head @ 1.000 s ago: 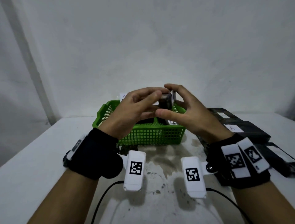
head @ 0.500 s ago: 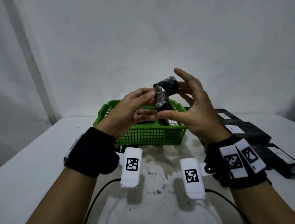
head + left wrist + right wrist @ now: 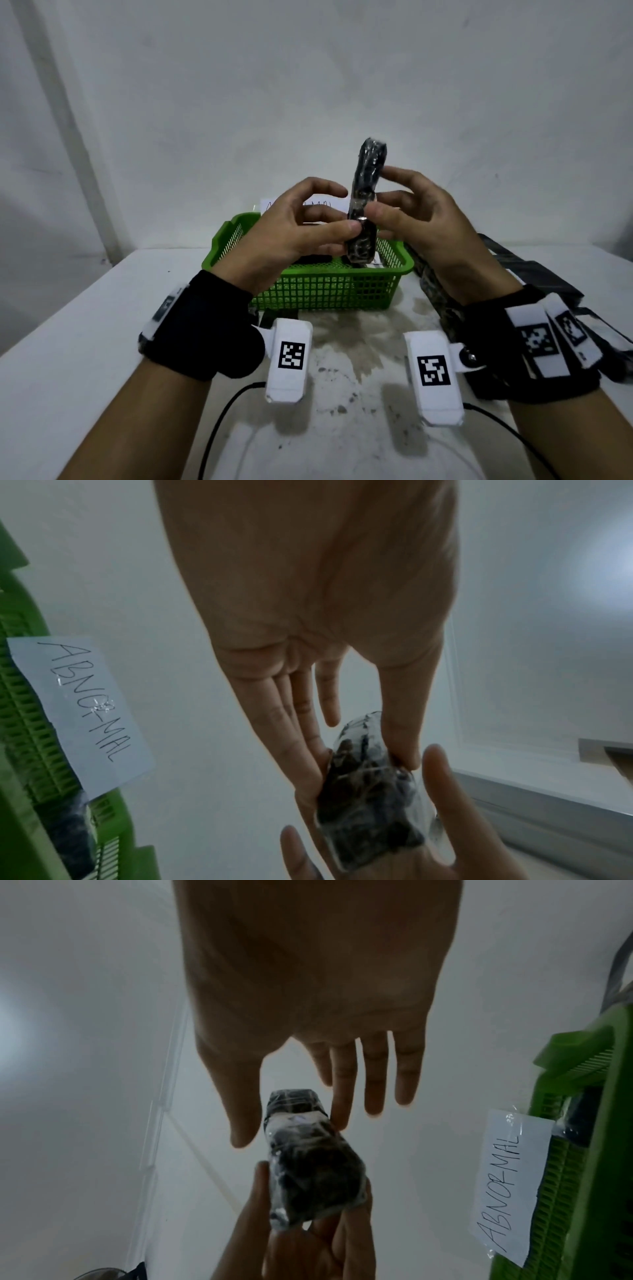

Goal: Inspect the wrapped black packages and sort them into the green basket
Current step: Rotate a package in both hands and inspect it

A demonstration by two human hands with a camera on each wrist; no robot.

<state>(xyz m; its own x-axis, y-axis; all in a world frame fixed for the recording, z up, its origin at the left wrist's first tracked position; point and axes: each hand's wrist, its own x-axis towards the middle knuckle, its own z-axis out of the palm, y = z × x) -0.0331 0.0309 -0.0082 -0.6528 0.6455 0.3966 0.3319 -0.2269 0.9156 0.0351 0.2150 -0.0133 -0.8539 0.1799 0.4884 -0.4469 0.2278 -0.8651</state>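
Observation:
A long black package (image 3: 367, 192) in shiny clear wrap stands almost upright in the air above the green basket (image 3: 325, 291). My left hand (image 3: 346, 214) pinches its lower part between thumb and fingers. My right hand (image 3: 380, 193) holds it from the other side, thumb on the middle and index finger higher up. In the left wrist view the package (image 3: 369, 799) sits between my left thumb and fingers, with right fingers around its near end. The right wrist view shows the package (image 3: 311, 1156) between my right thumb and index finger.
The basket stands on a white table (image 3: 102, 325) near the wall and holds other black packages (image 3: 313, 259). A paper label reading ABNORMAL (image 3: 89, 712) is fixed to its far rim. More black packages (image 3: 534, 274) lie on the table at the right.
The package has been turned from lying short and tilted between my hands to standing upright, its top end now higher. Both hands stay on it above the basket.

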